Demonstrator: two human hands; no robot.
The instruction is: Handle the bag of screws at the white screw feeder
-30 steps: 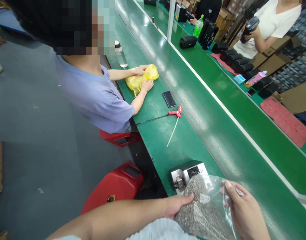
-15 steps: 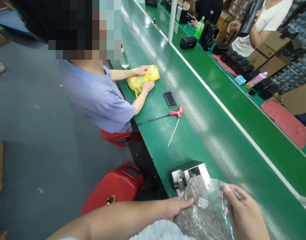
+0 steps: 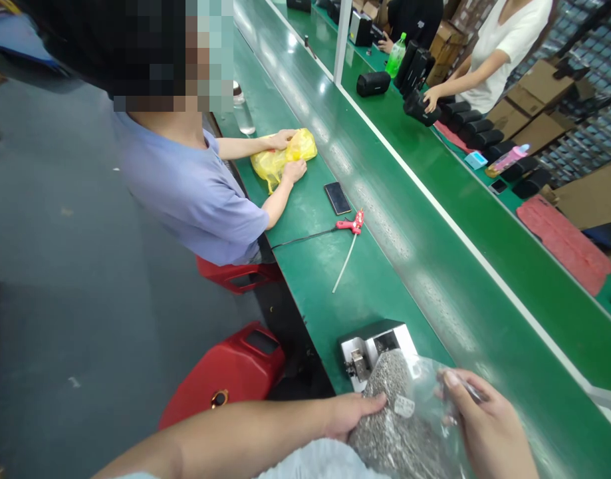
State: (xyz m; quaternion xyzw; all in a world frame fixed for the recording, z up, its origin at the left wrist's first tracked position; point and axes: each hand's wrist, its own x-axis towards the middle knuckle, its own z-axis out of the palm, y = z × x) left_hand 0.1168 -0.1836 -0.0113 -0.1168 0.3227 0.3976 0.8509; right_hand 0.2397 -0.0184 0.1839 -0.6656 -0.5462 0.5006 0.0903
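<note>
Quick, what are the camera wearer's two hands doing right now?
Left hand: holding the clear bag of small grey pieces, thumb on top, other fingers hidden.
Right hand: closed, pinching the bag's clear end.

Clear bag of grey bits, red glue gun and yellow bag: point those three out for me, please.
Clear bag (image 3: 402, 436), head view: on its filled middle.
Red glue gun (image 3: 356, 225), head view: on its red body.
Yellow bag (image 3: 276, 161), head view: on its crumpled side.
</note>
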